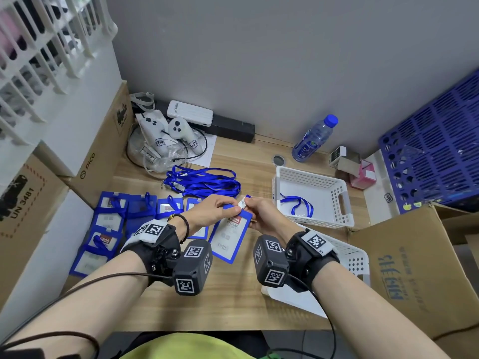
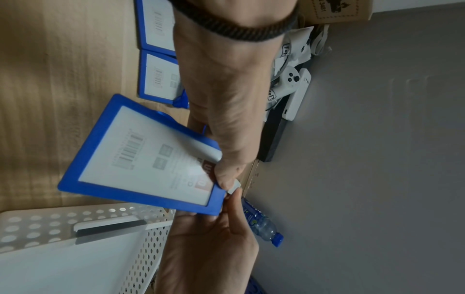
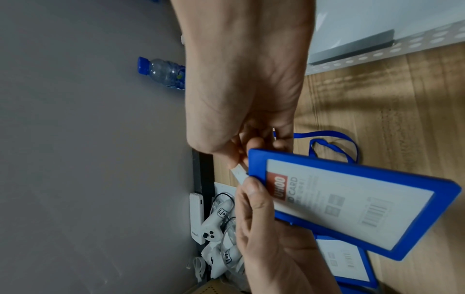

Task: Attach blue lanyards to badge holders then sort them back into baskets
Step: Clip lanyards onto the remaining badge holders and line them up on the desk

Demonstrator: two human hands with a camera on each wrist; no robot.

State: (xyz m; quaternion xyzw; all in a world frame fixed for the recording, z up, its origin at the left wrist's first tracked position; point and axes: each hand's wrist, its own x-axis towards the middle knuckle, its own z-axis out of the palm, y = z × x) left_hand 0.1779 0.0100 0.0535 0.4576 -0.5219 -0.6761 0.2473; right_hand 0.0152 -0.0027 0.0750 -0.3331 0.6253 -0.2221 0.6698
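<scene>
My left hand (image 1: 233, 207) pinches the top edge of a blue badge holder (image 1: 228, 237), thumb on its front, and holds it tilted just above the wooden table. My right hand (image 1: 250, 203) pinches the white clip strap (image 1: 242, 203) of a blue lanyard at the holder's top slot. In the right wrist view the strap (image 3: 239, 173) sits at the holder's (image 3: 352, 202) top edge and the lanyard (image 3: 334, 145) trails behind it. The left wrist view shows the holder (image 2: 141, 159) under my thumb. Whether the strap passes through the slot is hidden by the fingers.
A pile of blue lanyards (image 1: 204, 182) lies behind my hands, and several badge holders (image 1: 116, 224) are spread to the left. A white basket (image 1: 344, 203) at the right holds one lanyard; another white basket (image 1: 355, 257) lies under my right wrist. Cardboard boxes flank both sides; a water bottle (image 1: 313, 138) stands at the back.
</scene>
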